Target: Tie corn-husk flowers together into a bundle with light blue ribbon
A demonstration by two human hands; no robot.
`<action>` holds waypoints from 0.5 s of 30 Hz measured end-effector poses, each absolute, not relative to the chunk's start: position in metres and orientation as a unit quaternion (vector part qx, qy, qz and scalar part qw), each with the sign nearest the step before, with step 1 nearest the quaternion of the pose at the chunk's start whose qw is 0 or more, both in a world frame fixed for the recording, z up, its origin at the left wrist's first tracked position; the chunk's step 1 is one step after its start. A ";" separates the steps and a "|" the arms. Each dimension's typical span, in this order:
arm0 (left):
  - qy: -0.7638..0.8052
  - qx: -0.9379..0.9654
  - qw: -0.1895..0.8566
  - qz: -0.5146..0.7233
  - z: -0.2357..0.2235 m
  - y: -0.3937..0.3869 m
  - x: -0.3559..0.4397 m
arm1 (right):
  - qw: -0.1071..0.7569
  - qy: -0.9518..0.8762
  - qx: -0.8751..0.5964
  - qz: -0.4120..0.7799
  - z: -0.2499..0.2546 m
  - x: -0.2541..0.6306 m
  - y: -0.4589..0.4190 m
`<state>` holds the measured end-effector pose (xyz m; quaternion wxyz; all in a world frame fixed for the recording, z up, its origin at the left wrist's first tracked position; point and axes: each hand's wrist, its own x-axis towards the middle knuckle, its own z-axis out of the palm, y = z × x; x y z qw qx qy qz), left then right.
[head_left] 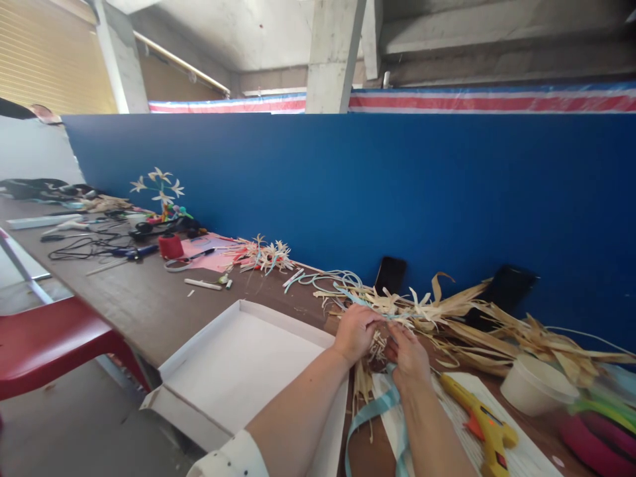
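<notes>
My left hand (356, 333) and my right hand (408, 354) meet over the table, fingers pinched close together around a thin light blue stem (391, 318), partly hidden by the fingers. A light blue ribbon (370, 412) runs down from my right hand in a loose loop toward the table's near edge. Pale flowers cut from dried husk (422, 308) lie just beyond my fingertips. Under the hands sits a small bunch of pale strips (377, 346). Beside my right forearm, a yellow glue gun (479, 417) rests on a sheet of paper (464, 384).
Left of my arm is a shallow white box (248, 371). Dried husks (536, 341), a white tub (539, 384) and two dark phones (390, 273) lie along the blue partition (298, 179). A red thread spool (170, 246), cords and finished flowers (271, 255) stretch leftward. A red chair (59, 341) stands left.
</notes>
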<state>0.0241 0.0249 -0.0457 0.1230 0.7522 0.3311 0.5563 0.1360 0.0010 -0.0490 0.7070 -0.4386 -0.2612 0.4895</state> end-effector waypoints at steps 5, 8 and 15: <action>0.354 0.745 0.136 0.549 -0.045 0.022 0.024 | 0.706 -0.266 -0.441 0.487 -0.051 0.137 0.003; 0.369 0.736 0.142 0.549 -0.044 0.021 0.023 | 0.705 -0.267 -0.440 0.487 -0.052 0.138 0.003; 0.382 0.738 0.147 0.536 -0.043 0.020 0.024 | 0.711 -0.265 -0.429 0.490 -0.052 0.137 0.002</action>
